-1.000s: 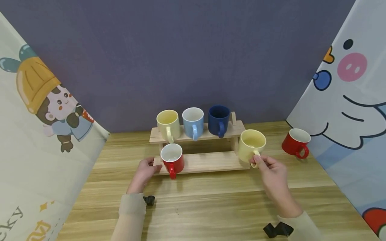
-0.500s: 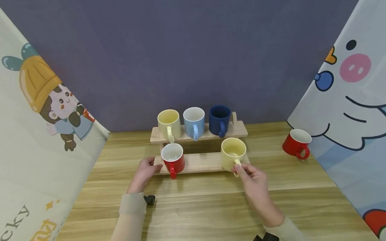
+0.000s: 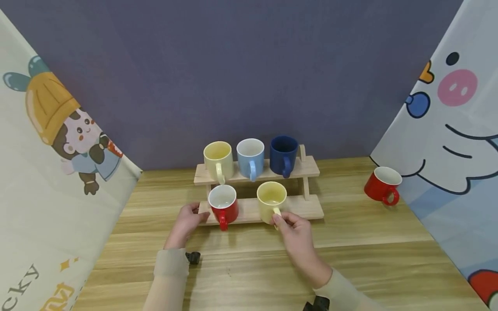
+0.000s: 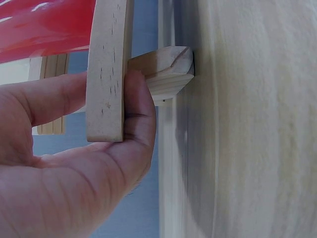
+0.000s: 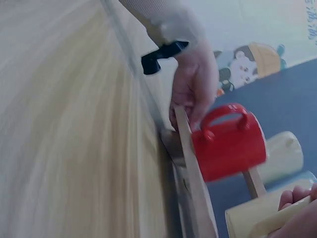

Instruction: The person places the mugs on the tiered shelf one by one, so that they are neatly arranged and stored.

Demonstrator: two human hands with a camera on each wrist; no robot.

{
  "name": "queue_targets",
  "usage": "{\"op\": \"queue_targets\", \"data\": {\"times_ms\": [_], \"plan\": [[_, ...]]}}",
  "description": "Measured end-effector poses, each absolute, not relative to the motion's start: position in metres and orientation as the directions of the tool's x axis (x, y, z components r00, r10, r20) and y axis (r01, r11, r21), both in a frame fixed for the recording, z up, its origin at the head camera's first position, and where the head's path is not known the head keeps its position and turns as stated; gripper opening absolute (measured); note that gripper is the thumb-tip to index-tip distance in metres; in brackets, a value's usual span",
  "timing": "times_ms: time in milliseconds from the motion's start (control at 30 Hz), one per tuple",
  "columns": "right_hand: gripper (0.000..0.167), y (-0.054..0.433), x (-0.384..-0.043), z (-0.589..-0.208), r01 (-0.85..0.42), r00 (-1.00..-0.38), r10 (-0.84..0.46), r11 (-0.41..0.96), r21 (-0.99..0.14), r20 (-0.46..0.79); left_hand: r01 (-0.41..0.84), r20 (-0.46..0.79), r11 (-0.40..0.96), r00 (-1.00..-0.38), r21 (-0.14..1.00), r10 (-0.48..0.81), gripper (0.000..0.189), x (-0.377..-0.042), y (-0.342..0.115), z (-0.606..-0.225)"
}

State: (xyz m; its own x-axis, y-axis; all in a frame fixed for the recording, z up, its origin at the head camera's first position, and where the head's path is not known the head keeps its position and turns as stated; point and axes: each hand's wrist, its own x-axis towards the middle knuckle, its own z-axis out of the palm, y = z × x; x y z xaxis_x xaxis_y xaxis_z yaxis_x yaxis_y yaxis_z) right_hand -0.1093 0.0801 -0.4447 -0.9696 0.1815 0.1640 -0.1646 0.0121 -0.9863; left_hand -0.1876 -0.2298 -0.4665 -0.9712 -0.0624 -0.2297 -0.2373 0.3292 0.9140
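Observation:
My right hand (image 3: 297,239) pinches the handle of a yellow mug (image 3: 267,211), which is at the middle of the lower shelf (image 3: 307,208) of a two-tier wooden rack. Whether its base touches the board, I cannot tell. At the lower shelf's left end, my left hand (image 3: 188,220) grips the board, thumb on one face and fingers on the other, as the left wrist view shows on the board's end (image 4: 105,109). Just right of that hand stands a red mug (image 3: 225,209), handle toward me. In the right wrist view the red mug (image 5: 230,148) sits beside the yellow one (image 5: 242,218).
On the upper shelf (image 3: 309,166) stand another yellow mug (image 3: 218,164), a light blue mug (image 3: 249,162) and a dark blue mug (image 3: 282,155). A second red mug (image 3: 379,185) stands tilted in view at the table's right. A dark wall (image 3: 249,73) rises behind the rack.
My right hand has carried the yellow mug leftward, from the lower shelf's right end to its middle, closer to the red mug. The left hand keeps its grip on the board.

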Motion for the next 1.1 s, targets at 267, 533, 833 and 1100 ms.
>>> {"op": "queue_targets", "data": {"times_ms": [267,533,833,1100], "plan": [[0.015,0.056,-0.116,-0.451,-0.146,-0.974,0.174,-0.007,-0.989,0.143,-0.238,-0.228,0.328,-0.971,0.914,-0.069,0.051,-0.189,-0.229,-0.467],[0.013,0.046,-0.122,-0.459,-0.142,-0.978,0.157,0.005,-0.99,0.141,-0.231,-0.217,0.334,-0.973,0.914,-0.079,0.048,-0.191,-0.229,-0.469],[0.016,0.046,-0.125,-0.459,-0.123,-0.985,0.112,0.09,-0.988,0.133,-0.242,-0.229,0.33,-0.97,0.912,-0.077,0.049,-0.189,-0.23,-0.468],[0.019,0.049,-0.127,-0.459,-0.091,-0.991,0.096,0.062,-0.994,0.097,-0.242,-0.231,0.334,-0.97,0.911,-0.074,0.051,-0.188,-0.229,-0.467]]}}
